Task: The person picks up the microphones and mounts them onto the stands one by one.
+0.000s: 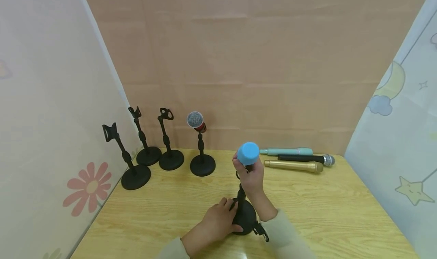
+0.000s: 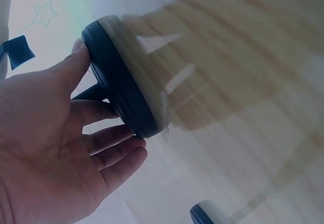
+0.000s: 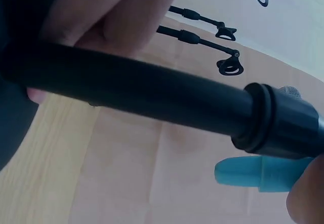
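Near the table's front stands a black microphone stand (image 1: 248, 215), its round base under my left hand (image 1: 220, 219). The left wrist view shows that hand's thumb and fingers gripping opposite edges of the base (image 2: 119, 77). My right hand (image 1: 253, 180) holds a light-blue microphone (image 1: 248, 153) at the top of the stand, its rounded blue end facing the head camera. In the right wrist view the pole (image 3: 152, 95) crosses the picture, and the microphone's tapered blue end (image 3: 238, 172) shows beside the thumb. The stand's clip is mostly hidden by my right hand.
Three bare black stands (image 1: 135, 177) are at the back left. Beside them another stand (image 1: 203, 165) carries a red microphone (image 1: 196, 120) with a silver head. At the back right lie a teal microphone (image 1: 290, 151), a black one (image 1: 300, 158) and a gold one (image 1: 293, 166).
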Action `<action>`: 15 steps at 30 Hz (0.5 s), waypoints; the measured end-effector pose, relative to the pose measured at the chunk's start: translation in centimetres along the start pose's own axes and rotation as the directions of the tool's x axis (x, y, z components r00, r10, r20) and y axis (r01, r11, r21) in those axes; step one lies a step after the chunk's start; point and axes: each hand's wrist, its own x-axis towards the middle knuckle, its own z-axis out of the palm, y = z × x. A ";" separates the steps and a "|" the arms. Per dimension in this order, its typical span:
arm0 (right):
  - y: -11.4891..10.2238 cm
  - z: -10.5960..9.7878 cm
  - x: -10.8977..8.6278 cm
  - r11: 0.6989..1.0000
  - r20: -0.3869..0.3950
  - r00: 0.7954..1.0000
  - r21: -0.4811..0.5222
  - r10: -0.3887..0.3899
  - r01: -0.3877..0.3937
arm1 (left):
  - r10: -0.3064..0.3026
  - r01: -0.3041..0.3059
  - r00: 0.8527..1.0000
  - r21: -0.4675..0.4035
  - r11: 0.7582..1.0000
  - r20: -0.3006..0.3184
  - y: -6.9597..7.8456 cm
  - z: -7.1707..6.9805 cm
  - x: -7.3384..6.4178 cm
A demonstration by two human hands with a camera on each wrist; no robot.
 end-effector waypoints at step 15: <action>0.4 -0.4 0.2 0.986 -0.043 0.989 -0.101 -0.141 0.136 | 0.006 -0.007 1.000 0.032 0.999 0.023 0.2 -0.4 0.1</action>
